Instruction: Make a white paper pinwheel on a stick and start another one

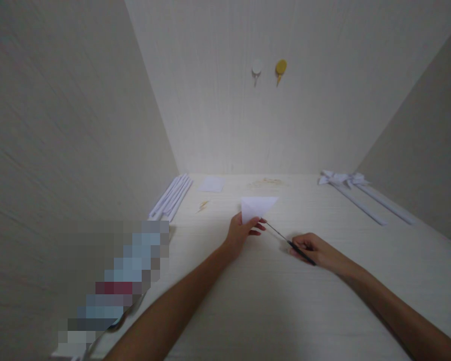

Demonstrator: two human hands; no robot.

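Observation:
My left hand (pixel 244 230) pinches the lower edge of a piece of white paper (pixel 258 206), which is folded into a triangle and raised above the white table. Its other fingers curl behind the paper. To the right, my right hand (pixel 308 248) is closed around the black handle of scissors (pixel 300 252), seen nearly edge-on. Their thin metal blades slant up and left, with the tip close to the paper's lower edge and my left fingertips. Whether the blades touch the paper I cannot tell.
Rolled white paper sticks (pixel 173 194) lie at the left, near a flat white paper sheet (pixel 211 184) and small yellowish bits (pixel 203 204). Two paper sticks with folded paper tops (pixel 342 179) lie at the right. White (pixel 256 66) and yellow (pixel 281 66) round hooks are on the back wall. A blurred-out object stands left.

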